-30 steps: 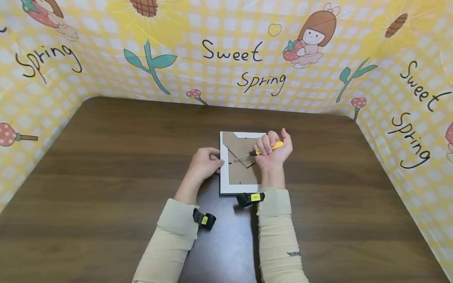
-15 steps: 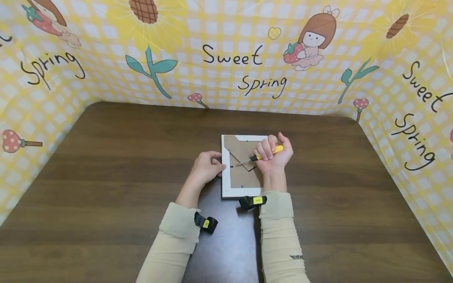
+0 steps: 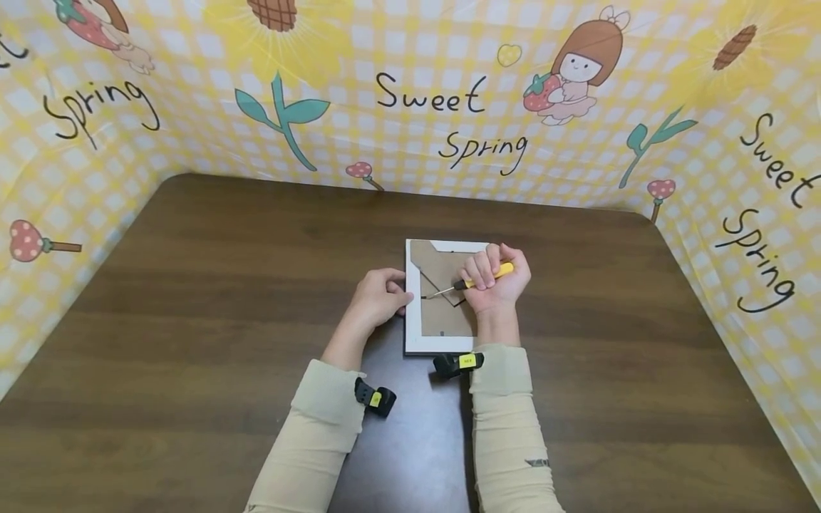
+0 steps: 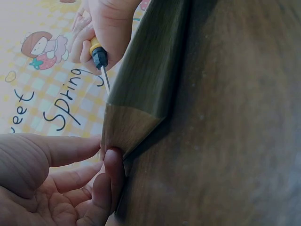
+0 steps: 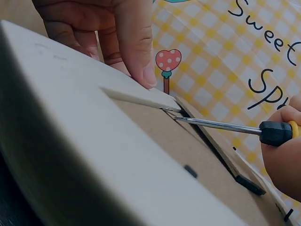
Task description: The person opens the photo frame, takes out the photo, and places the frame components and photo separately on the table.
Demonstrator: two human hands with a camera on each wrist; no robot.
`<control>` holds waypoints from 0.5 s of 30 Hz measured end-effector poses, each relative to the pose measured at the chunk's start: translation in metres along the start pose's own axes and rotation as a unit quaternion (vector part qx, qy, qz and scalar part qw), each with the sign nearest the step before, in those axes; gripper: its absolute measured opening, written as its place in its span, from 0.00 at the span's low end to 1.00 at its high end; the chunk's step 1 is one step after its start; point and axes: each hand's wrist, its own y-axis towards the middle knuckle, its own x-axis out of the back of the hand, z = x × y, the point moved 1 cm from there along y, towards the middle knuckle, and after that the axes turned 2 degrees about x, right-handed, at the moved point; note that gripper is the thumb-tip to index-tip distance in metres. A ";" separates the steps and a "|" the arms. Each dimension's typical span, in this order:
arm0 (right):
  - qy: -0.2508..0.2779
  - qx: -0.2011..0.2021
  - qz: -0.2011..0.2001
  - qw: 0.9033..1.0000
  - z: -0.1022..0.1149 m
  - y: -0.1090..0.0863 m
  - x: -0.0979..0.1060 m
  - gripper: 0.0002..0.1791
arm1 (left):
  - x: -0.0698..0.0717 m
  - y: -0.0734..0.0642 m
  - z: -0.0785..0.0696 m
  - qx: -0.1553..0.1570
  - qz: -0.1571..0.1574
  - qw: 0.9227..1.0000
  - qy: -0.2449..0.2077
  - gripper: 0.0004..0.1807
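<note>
A picture frame (image 3: 413,324) lies back side up, with a white border and a brown backing board (image 3: 442,324). My left hand (image 3: 375,298) pinches its left edge, thumb on top and fingers at the side. With curled fingers my right hand (image 3: 503,288) grips a yellow and black screwdriver (image 3: 441,292) above the board. The screwdriver's metal shaft points left, its tip at a small dark tab by the board's left edge. In the right wrist view the screwdriver (image 5: 221,125) tip is at this thin tab; whether they touch, I cannot tell.
The frame rests on a dark brown wooden table (image 3: 256,263). A brown stand leg (image 5: 216,146) with a dark edge lies across the backing board, and another black tab (image 5: 190,171) shows nearby. A yellow checked cloth (image 3: 410,43) hangs behind and at both sides.
The screwdriver tip has moved slightly toward the frame's left border and now meets the dark tab in the head view. Both hands keep their holds; the head view has shifted a little.
</note>
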 end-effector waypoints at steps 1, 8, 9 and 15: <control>0.003 0.000 -0.002 1.000 0.000 0.000 0.000 0.26 | 0.000 0.000 0.000 0.001 0.000 1.000 0.002 0.25; 0.028 -0.005 0.008 1.000 -0.002 -0.001 0.001 0.21 | 0.000 -0.001 0.001 -0.008 -0.007 1.000 0.010 0.24; 0.034 -0.008 0.012 0.999 -0.002 -0.001 0.001 0.21 | -0.001 -0.001 0.001 -0.008 -0.010 1.000 0.010 0.24; 0.039 -0.007 0.015 0.999 -0.003 0.000 0.001 0.20 | -0.001 -0.004 0.000 -0.001 -0.019 1.000 0.009 0.25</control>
